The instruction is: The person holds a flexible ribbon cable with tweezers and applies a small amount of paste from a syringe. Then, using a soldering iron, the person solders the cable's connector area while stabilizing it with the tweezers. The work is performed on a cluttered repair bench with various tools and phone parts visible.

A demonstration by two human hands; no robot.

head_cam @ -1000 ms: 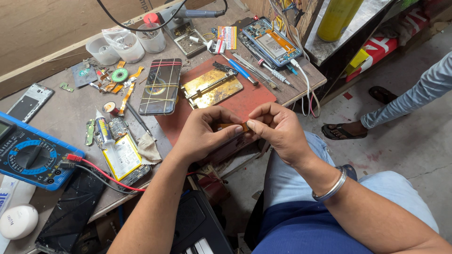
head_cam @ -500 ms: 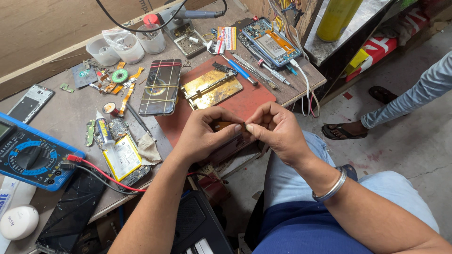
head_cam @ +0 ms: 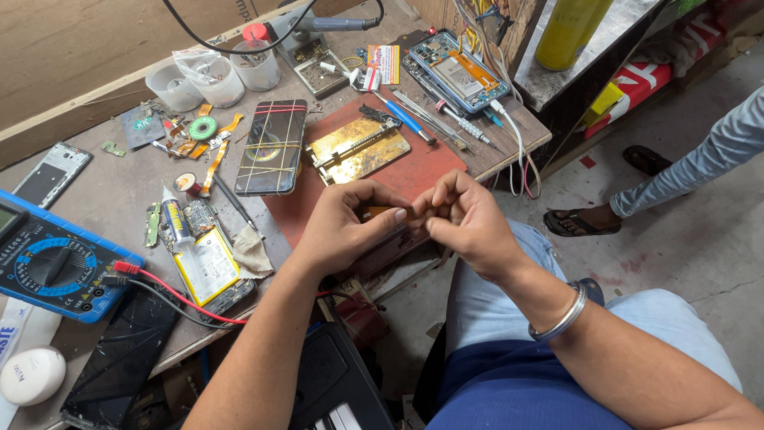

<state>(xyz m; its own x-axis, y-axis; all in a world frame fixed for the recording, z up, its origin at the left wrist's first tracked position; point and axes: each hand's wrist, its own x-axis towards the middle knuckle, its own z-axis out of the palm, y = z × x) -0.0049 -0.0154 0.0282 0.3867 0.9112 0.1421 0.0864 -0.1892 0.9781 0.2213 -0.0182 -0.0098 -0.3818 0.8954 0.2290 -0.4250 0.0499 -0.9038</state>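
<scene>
Here, quick notes:
Part: small orange-brown strip, likely a flex piece, held in the air over the desk edge, above the red mat.
Left hand: grip pinched on strip's left end, thumb + forefinger.
Right hand: fingertips closed at strip's right end; exact contact hidden by fingers.
Handling: prob. v. light, thin, bendy, easy to crease or tear; hold by edges/ends, gentle pinch, no twisting.
Nearby: gold clamp plate on mat; phone w/ rubber bands beside it; blue multimeter far left.
</scene>
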